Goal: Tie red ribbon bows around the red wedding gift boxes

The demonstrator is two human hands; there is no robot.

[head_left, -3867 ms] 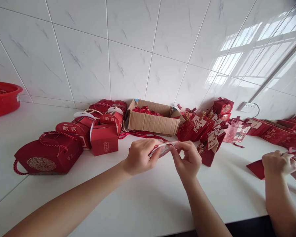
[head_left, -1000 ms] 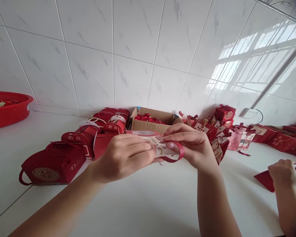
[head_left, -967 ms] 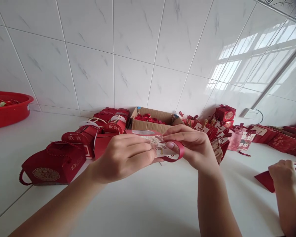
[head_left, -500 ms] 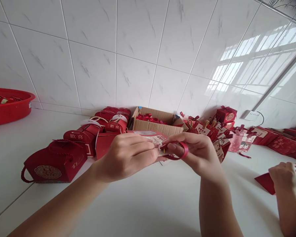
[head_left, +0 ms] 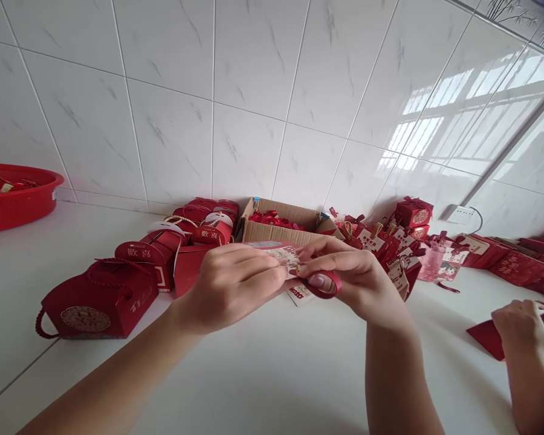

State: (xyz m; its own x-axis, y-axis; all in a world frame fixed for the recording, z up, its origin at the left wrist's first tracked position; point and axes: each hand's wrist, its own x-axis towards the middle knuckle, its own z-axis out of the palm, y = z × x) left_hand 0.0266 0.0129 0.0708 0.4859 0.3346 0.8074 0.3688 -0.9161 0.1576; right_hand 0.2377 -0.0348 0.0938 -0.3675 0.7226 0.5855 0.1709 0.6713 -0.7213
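In front of me, my left hand (head_left: 236, 284) is closed on a red-and-cream printed paper box (head_left: 278, 256), whose underside and far end are mostly hidden by the fingers. My right hand (head_left: 356, 272) pinches a red ribbon (head_left: 336, 284) at the box's near right edge, and the ribbon curls in a loop around the thumb. A small gold piece shows between the two hands' fingertips. Just below the fingers a cream printed card (head_left: 300, 295) is partly visible; whether it hangs or lies on the table is unclear.
Red gift boxes with rope handles (head_left: 102, 299) stand at left, a red basin (head_left: 22, 202) beyond them. Behind my hands sits a cardboard carton (head_left: 272, 232) holding red ribbons. Tagged red boxes (head_left: 390, 248) line the wall rightward. Another person's hand (head_left: 521, 326) holds red paper at far right.
My right fingers have shifted slightly left and down, and the ribbon loop has tilted lower. More of the cream card shows beneath. My left hand keeps its hold on the box.
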